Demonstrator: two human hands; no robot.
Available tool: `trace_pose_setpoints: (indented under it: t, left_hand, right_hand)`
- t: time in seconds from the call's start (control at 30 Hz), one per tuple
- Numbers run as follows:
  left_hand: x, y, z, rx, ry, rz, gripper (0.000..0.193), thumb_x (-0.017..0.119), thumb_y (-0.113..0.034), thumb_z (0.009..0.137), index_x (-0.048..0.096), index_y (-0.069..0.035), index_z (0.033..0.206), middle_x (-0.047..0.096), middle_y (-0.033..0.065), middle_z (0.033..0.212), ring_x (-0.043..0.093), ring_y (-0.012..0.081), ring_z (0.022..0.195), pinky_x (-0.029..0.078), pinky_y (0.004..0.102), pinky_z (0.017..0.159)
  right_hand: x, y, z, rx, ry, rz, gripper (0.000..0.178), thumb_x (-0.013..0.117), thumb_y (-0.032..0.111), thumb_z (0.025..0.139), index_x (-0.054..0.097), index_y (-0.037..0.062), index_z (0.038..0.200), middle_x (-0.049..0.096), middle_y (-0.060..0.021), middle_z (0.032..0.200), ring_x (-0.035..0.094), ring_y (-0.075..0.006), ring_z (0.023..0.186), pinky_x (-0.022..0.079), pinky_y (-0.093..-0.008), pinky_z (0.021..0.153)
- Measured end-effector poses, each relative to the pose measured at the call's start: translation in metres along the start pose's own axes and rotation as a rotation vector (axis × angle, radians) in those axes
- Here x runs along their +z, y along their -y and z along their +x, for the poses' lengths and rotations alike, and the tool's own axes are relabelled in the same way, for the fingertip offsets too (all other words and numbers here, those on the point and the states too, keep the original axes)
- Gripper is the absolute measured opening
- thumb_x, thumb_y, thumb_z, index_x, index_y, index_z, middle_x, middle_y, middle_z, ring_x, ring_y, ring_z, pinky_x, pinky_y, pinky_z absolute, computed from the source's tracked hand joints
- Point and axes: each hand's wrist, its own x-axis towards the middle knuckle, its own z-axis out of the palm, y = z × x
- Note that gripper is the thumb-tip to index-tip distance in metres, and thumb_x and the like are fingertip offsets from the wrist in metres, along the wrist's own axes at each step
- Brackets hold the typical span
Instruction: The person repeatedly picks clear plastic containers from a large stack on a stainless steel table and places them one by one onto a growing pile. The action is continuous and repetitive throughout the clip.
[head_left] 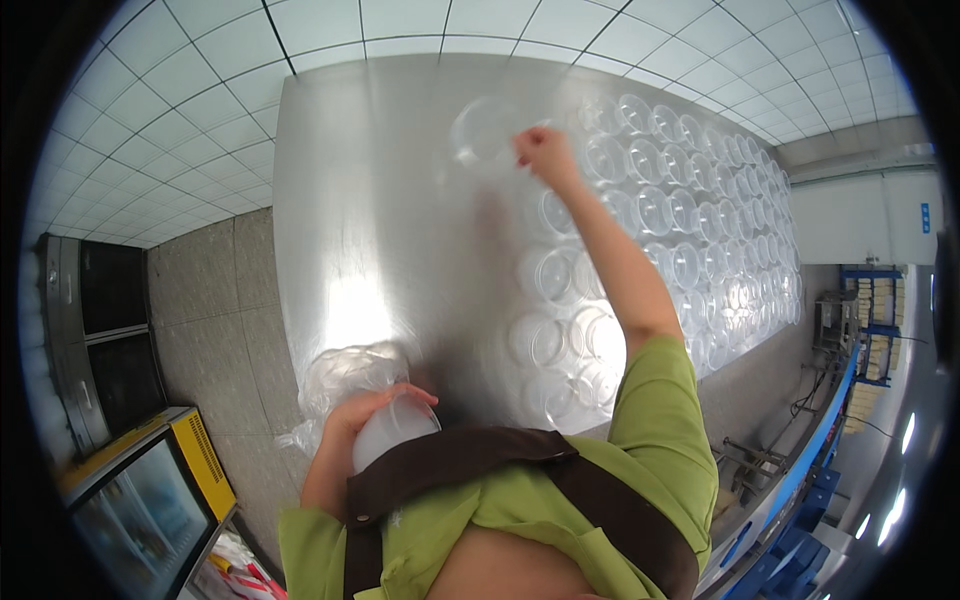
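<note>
My right hand (pixel 545 152) reaches out over the steel table (pixel 335 215), its fingers closed at the rim of a clear plastic bowl (pixel 484 132). That bowl is blurred, and I cannot tell whether it touches the tabletop. Close to my body, my left hand (pixel 365 408) wraps round a stack of nested clear bowls (pixel 395 437), partly hidden by my apron. Beside it lies a crumpled clear plastic bag (pixel 348 372). To the right of my right hand, rows of clear plastic bowls (pixel 556 272) stand open side up, close together.
A tiled wall (pixel 400 25) runs along the table's far edge. At the lower left stands a yellow-framed glass-door cooler (pixel 150 510), with dark cabinets (pixel 115 330) behind it. Blue crates (pixel 800 545) and metal equipment lie beyond the table on the right.
</note>
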Motion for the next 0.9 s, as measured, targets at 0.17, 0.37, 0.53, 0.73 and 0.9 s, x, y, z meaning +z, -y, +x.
trace_pose_setpoints:
  t: [0.17, 0.37, 0.53, 0.73, 0.9]
  left_hand:
    - [0.0, -0.003, 0.0, 0.033, 0.04, -0.113, 0.069, 0.048, -0.049, 0.089, 0.041, 0.005, 0.132, 0.053, 0.0168, 0.124, 0.05, 0.0249, 0.116, 0.036, 0.0362, 0.101]
    - [0.003, -0.003, -0.006, 0.09, -0.031, -0.167, 0.072, 0.048, -0.047, 0.086, 0.04, 0.007, 0.131, 0.052, 0.0215, 0.125, 0.049, 0.0285, 0.117, 0.034, 0.0375, 0.103]
    - [0.0, 0.0, -0.005, 0.071, -0.009, -0.179, 0.069, 0.051, -0.047, 0.085, 0.044, 0.007, 0.128, 0.053, 0.0211, 0.123, 0.05, 0.0282, 0.116, 0.034, 0.0369, 0.102]
    - [-0.009, 0.019, -0.015, -0.001, -0.193, -0.143, 0.06, 0.054, -0.044, 0.088, 0.05, 0.004, 0.123, 0.058, 0.0176, 0.118, 0.053, 0.0261, 0.113, 0.038, 0.0372, 0.099]
    - [-0.017, 0.022, -0.019, 0.026, -0.198, 0.034, 0.056, 0.048, -0.048, 0.091, 0.057, 0.003, 0.113, 0.06, 0.0162, 0.115, 0.053, 0.0245, 0.113, 0.037, 0.034, 0.099]
  right_hand:
    - [-0.043, -0.062, 0.117, 0.361, -0.36, 0.108, 0.022, 0.061, 0.019, 0.075, 0.065, -0.0013, 0.07, 0.063, -0.0089, 0.06, 0.061, -0.0151, 0.05, 0.048, -0.0304, 0.045]
    - [-0.048, -0.062, 0.11, 0.264, -0.443, -0.354, 0.02, 0.061, 0.018, 0.078, 0.061, -0.0026, 0.076, 0.063, -0.0122, 0.065, 0.063, -0.0208, 0.059, 0.049, -0.0333, 0.055]
    - [0.04, 0.004, -0.06, -0.29, 0.154, -0.061, 0.021, 0.064, 0.02, 0.081, 0.062, 0.0039, 0.094, 0.065, -0.0096, 0.078, 0.063, -0.0204, 0.072, 0.05, -0.0322, 0.067]
    - [0.135, 0.038, -0.259, -0.717, 0.863, -0.079, 0.026, 0.065, 0.027, 0.082, 0.06, 0.0103, 0.102, 0.062, -0.0111, 0.093, 0.06, -0.03, 0.082, 0.051, -0.0386, 0.068]
    - [0.108, 0.028, -0.169, -0.172, 0.632, 0.159, 0.016, 0.063, 0.019, 0.085, 0.064, 0.0072, 0.096, 0.064, -0.0027, 0.086, 0.058, -0.01, 0.078, 0.049, -0.0275, 0.071]
